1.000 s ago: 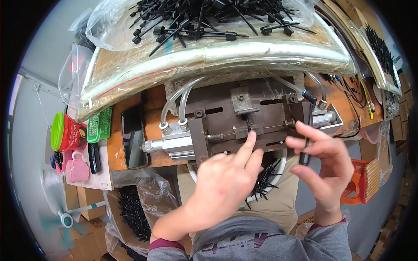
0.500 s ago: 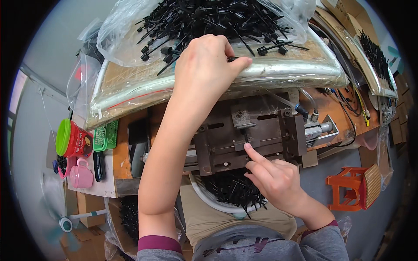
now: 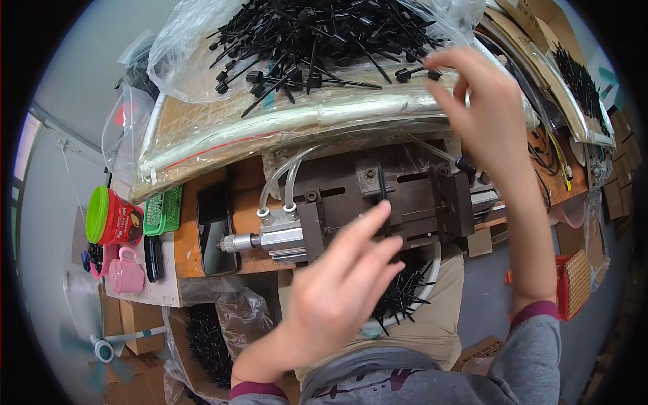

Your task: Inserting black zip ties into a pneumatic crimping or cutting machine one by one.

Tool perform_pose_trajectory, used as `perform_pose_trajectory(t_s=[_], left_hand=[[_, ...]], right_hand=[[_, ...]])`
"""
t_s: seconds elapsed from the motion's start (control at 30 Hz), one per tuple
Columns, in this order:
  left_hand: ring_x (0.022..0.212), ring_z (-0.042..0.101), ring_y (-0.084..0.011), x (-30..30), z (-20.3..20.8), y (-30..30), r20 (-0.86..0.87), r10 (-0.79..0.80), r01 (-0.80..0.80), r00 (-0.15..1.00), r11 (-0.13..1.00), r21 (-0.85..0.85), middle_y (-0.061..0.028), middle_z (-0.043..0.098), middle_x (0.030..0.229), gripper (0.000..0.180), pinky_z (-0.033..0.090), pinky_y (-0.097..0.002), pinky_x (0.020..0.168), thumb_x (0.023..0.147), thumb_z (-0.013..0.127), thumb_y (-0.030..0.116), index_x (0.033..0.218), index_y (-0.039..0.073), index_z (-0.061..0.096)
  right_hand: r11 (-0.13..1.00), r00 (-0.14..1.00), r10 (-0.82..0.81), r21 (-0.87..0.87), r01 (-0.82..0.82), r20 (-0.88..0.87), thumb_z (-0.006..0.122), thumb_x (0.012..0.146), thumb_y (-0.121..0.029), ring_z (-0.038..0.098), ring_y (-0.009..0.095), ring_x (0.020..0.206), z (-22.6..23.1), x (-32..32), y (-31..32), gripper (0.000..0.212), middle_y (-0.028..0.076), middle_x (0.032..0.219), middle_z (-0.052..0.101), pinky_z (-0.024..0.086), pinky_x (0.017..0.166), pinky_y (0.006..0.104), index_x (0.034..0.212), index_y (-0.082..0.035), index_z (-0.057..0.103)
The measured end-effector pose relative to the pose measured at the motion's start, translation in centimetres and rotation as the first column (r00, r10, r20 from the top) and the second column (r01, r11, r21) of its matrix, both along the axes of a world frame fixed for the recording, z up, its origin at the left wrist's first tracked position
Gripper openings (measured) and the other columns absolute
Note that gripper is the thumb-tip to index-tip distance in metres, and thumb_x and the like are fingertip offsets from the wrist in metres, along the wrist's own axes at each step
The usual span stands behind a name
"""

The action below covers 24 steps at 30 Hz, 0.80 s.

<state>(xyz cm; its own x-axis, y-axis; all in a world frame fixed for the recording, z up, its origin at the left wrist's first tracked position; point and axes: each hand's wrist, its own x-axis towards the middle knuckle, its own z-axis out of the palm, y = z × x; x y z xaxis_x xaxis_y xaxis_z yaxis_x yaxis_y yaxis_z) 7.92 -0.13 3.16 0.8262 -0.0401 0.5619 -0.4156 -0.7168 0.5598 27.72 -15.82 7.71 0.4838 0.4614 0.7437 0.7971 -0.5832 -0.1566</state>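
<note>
Down from the heaped black pieces (image 3: 304,34) comes my left grip (image 3: 335,287), loosely open, fingertip at the black rod (image 3: 382,181) on the brown fixture (image 3: 416,196); my right grip (image 3: 491,111) has gone up to the heap's right edge, whether pinching anything I cannot tell.

From where I stand, I see a heather-grey sweatshirt (image 3: 378,361) with a dark purple print (image 3: 403,379) across the chest, its strokes slanted and blocky. Each long sleeve ends in a maroon band — one left cuff (image 3: 258,390), one matching right cuff (image 3: 535,314) — sitting partway up a bare forearm. Below are plain beige trousers (image 3: 442,304), softly creased. Both left hand (image 3: 331,293) and right hand (image 3: 489,101) are bare, the left blurred.
</note>
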Motion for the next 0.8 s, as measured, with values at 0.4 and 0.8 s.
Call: perform_pose_trajectory(t_s=[0.4, 0.8], left_hand=[[0.057, 0.064, -0.016, -0.1, -4.8, -2.5, -0.066, 0.139, -0.107, 0.988, 0.928, 0.358, -0.0158, 0.067, 0.129, 0.027, 0.051, -0.026, 0.057, 0.072, 0.081, 0.012, 0.094, 0.004, 0.07], [0.094, 0.072, -0.0182, 0.1, -0.4, -1.5, -0.078, -0.073, 0.028, 0.994, 0.884, -0.467, -0.0139, 0.07, 0.107, 0.041, 0.064, -0.0306, 0.079, 0.075, 0.084, -0.004, 0.114, -0.003, 0.07]], right_hand=[[0.896, 0.985, -0.17, -0.418, 0.149, -0.012, 0.071, 0.082, -0.01, 0.068, 0.034, 0.09, 1.3, 7.2, -0.7, 0.01, 0.016, 0.09, 0.07, 0.052, 0.081, 0.046, 0.088, -0.001, 0.07], [0.869, 0.865, 0.451, -0.328, -0.37, 0.219, 0.068, 0.068, -0.004, 0.067, 0.022, 0.076, -3.9, -7.9, -0.8, 0.042, 0.017, 0.09, 0.063, 0.057, 0.064, 0.0318, 0.107, 0.012, 0.068]])
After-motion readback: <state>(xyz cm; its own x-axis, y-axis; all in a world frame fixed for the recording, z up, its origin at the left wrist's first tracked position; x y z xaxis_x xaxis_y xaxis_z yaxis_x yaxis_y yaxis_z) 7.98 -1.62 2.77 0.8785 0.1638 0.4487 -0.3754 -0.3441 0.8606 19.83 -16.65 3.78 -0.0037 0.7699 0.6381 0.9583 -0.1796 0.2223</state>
